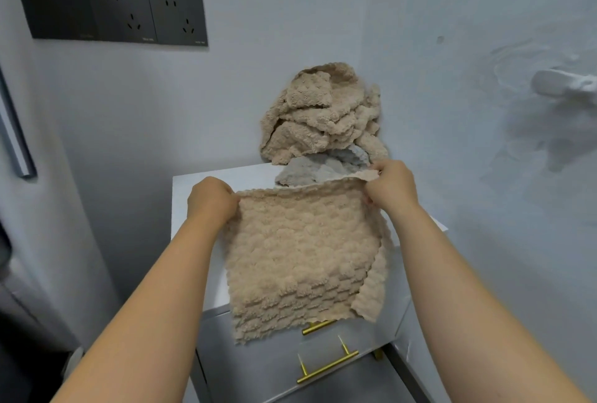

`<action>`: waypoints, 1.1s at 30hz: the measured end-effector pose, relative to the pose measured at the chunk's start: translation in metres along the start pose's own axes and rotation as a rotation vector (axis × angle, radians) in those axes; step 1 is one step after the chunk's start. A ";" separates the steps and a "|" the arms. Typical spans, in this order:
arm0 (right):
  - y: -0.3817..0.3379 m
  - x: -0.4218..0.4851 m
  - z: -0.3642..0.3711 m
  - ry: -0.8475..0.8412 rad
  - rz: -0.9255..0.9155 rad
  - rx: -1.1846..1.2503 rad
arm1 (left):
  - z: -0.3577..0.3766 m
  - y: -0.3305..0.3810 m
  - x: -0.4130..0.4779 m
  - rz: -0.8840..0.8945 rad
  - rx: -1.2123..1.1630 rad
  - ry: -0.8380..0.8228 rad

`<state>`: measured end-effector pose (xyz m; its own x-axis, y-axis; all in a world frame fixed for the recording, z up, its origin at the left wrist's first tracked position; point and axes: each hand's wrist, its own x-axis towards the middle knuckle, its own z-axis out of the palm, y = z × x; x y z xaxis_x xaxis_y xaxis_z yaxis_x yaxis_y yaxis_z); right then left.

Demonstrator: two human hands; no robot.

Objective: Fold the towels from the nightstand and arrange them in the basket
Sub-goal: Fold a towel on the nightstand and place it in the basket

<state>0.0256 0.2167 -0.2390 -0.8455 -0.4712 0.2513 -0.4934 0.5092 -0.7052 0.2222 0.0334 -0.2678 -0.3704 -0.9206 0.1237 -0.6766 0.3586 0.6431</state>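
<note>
Hands reach forward, arms outstretched: left hand (213,199) and right hand (392,188) each pinch a top corner of the beige towel (303,257). It hangs between them over the nightstand (190,205) front.

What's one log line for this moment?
left hand pinches beige towel corner | right hand pinches other corner | towel pile on nightstand

Beige towel (300,257) hangs below fingers (230,194) pinching its top corners, crumpled beige towels (319,112) and grey towel (323,169) heaped just beyond
</note>
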 end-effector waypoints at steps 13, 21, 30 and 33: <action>0.012 0.033 0.022 0.093 -0.082 0.234 | 0.027 0.012 0.021 0.146 -0.354 0.210; 0.016 0.032 -0.003 0.029 -0.026 0.410 | 0.027 0.006 0.011 0.198 -0.323 0.300; 0.006 0.001 -0.007 -0.410 0.055 0.286 | 0.025 0.003 -0.003 0.212 -0.273 0.242; 0.012 -0.003 -0.011 -0.309 0.019 -0.006 | 0.024 0.004 -0.011 0.227 -0.260 0.239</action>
<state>0.0203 0.2323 -0.2409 -0.7526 -0.6580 0.0237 -0.4803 0.5240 -0.7034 0.2082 0.0484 -0.2848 -0.3128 -0.8434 0.4368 -0.4002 0.5341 0.7447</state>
